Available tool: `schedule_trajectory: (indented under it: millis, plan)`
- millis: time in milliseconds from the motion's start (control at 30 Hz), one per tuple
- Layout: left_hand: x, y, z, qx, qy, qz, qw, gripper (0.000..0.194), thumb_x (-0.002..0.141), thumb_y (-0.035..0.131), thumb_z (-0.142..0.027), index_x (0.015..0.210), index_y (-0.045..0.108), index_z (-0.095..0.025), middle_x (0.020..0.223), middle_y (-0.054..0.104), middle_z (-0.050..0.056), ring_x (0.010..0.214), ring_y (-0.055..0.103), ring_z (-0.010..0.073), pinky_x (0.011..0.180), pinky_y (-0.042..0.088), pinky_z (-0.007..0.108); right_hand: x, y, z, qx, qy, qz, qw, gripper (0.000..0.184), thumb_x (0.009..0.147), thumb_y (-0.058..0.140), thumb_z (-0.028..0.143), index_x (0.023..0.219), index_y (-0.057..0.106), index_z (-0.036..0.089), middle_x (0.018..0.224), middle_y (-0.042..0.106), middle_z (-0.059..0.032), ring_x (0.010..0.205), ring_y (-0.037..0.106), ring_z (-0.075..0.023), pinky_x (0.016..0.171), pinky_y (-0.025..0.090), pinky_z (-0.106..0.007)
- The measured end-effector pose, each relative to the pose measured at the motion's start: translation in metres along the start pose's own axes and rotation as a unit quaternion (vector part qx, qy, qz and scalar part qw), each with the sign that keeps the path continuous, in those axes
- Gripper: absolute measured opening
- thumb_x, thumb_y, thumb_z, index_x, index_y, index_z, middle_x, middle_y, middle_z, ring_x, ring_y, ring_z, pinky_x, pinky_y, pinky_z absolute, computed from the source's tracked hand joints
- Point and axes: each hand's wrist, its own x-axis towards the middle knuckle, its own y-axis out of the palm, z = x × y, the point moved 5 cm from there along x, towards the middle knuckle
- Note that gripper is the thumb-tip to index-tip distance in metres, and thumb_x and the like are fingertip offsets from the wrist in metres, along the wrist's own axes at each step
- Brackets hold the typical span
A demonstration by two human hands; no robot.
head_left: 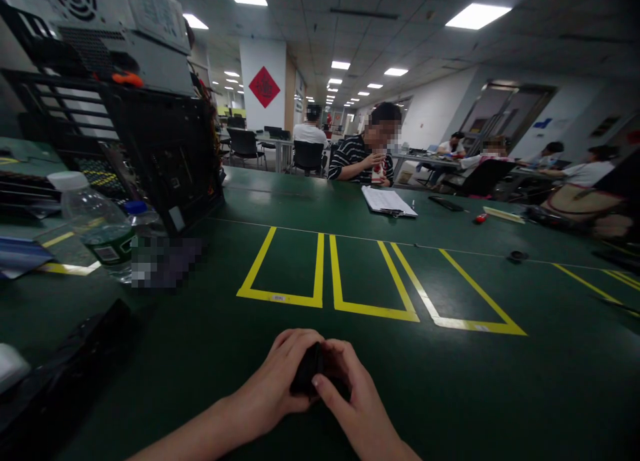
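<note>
A small black object [307, 371] is cupped between my two hands, low in the middle of the view. My left hand [280, 374] curves round its left side, fingers bent over the far edge. From the right, my right hand [347, 384] closes on it, with the thumb lying across the near face. Most of the object is covered by the fingers, so its kind cannot be made out. Both hands are just above or on the green tabletop [225, 354], in front of the rectangles of yellow tape [327, 267].
At the left stand a computer case [165, 147] with power supplies [160, 21] on top, and a plastic bottle [95, 221]. A black bag-like item [65, 367] lies nearer. Across the table a person in stripes [357, 154] sits behind a clipboard with papers [387, 201].
</note>
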Motion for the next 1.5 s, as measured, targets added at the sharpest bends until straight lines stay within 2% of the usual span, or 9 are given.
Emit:
schedule_trajectory:
  millis: [200, 367, 533, 667, 900, 1033, 1233, 1333, 1500]
  plan:
    - [-0.001, 0.004, 0.008, 0.013, -0.003, -0.021, 1.0, 0.068, 0.061, 0.061, -0.003, 0.117, 0.035, -0.032, 0.122, 0.041, 0.001, 0.116, 0.033, 0.0272, 0.095, 0.03, 0.049, -0.004, -0.001, 0.007, -0.064, -0.053, 0.0, 0.997, 0.026, 0.079, 0.048, 0.017, 0.104, 0.046, 0.026, 0.103, 0.049, -0.0036, 0.094, 0.051, -0.0184, 0.081, 0.045, -0.034]
    - [0.001, 0.002, 0.003, 0.003, 0.0, 0.003, 1.0, 0.061, 0.066, 0.06, -0.01, 0.118, 0.036, -0.03, 0.122, 0.041, 0.002, 0.115, 0.033, 0.0265, 0.095, 0.03, 0.047, -0.004, 0.0, 0.005, -0.076, -0.097, -0.012, 0.992, 0.023, 0.078, 0.048, 0.014, 0.098, 0.047, 0.024, 0.109, 0.043, -0.0046, 0.101, 0.048, -0.018, 0.085, 0.043, -0.033]
    - [0.001, -0.002, -0.005, 0.009, 0.006, 0.006, 1.0, 0.058, 0.064, 0.058, -0.008, 0.116, 0.039, -0.027, 0.12, 0.043, 0.003, 0.114, 0.034, 0.0261, 0.096, 0.028, 0.046, 0.0, -0.001, -0.001, -0.026, -0.046, -0.022, 0.998, 0.024, 0.078, 0.049, 0.014, 0.099, 0.044, 0.024, 0.103, 0.048, -0.0029, 0.095, 0.052, -0.0163, 0.084, 0.044, -0.032]
    - [-0.001, -0.001, -0.002, -0.007, -0.006, 0.017, 1.0, 0.058, 0.066, 0.058, -0.011, 0.117, 0.038, -0.029, 0.123, 0.041, 0.002, 0.116, 0.032, 0.0271, 0.095, 0.03, 0.046, -0.001, 0.0, 0.0, -0.026, -0.007, 0.005, 1.0, 0.027, 0.08, 0.048, 0.018, 0.106, 0.043, 0.025, 0.101, 0.052, -0.002, 0.096, 0.052, -0.0163, 0.084, 0.044, -0.033]
    - [0.0, -0.002, -0.001, -0.006, 0.001, 0.017, 1.0, 0.061, 0.066, 0.059, -0.01, 0.119, 0.036, -0.03, 0.124, 0.04, 0.003, 0.117, 0.032, 0.0261, 0.097, 0.028, 0.047, -0.003, -0.001, 0.009, -0.078, -0.089, -0.009, 0.993, 0.026, 0.076, 0.048, 0.012, 0.099, 0.047, 0.024, 0.107, 0.046, -0.0035, 0.098, 0.05, -0.0175, 0.083, 0.044, -0.032]
    - [0.001, -0.002, -0.004, -0.004, -0.005, 0.013, 1.0, 0.059, 0.066, 0.058, -0.009, 0.118, 0.037, -0.03, 0.122, 0.041, 0.002, 0.116, 0.032, 0.0253, 0.097, 0.028, 0.046, -0.002, -0.002, 0.005, -0.071, -0.07, -0.013, 0.995, 0.022, 0.077, 0.048, 0.013, 0.096, 0.048, 0.025, 0.107, 0.045, -0.0027, 0.098, 0.049, -0.0168, 0.083, 0.044, -0.031]
    - [0.0, -0.001, 0.0, -0.011, -0.005, 0.015, 1.0, 0.059, 0.066, 0.059, -0.01, 0.118, 0.037, -0.031, 0.123, 0.041, 0.002, 0.117, 0.032, 0.0274, 0.095, 0.03, 0.047, -0.001, -0.001, 0.001, -0.06, -0.012, -0.001, 0.998, 0.03, 0.079, 0.049, 0.018, 0.106, 0.043, 0.026, 0.1, 0.052, -0.0013, 0.094, 0.052, -0.0164, 0.081, 0.044, -0.032]
    - [-0.001, 0.0, 0.002, -0.001, 0.0, -0.001, 1.0, 0.063, 0.064, 0.059, -0.008, 0.118, 0.037, -0.031, 0.123, 0.041, 0.003, 0.116, 0.032, 0.028, 0.095, 0.029, 0.049, -0.002, -0.001, 0.004, -0.081, -0.031, 0.008, 0.996, 0.026, 0.079, 0.049, 0.018, 0.103, 0.045, 0.024, 0.098, 0.052, -0.0019, 0.091, 0.052, -0.0166, 0.08, 0.044, -0.032]
    - [-0.001, 0.0, 0.002, -0.002, 0.001, 0.013, 1.0, 0.064, 0.065, 0.059, -0.008, 0.12, 0.036, -0.03, 0.124, 0.04, 0.003, 0.118, 0.031, 0.0268, 0.097, 0.027, 0.047, -0.003, -0.001, 0.007, -0.093, -0.073, 0.006, 0.993, 0.027, 0.078, 0.05, 0.015, 0.103, 0.046, 0.025, 0.106, 0.049, -0.0026, 0.097, 0.05, -0.0166, 0.084, 0.043, -0.032]
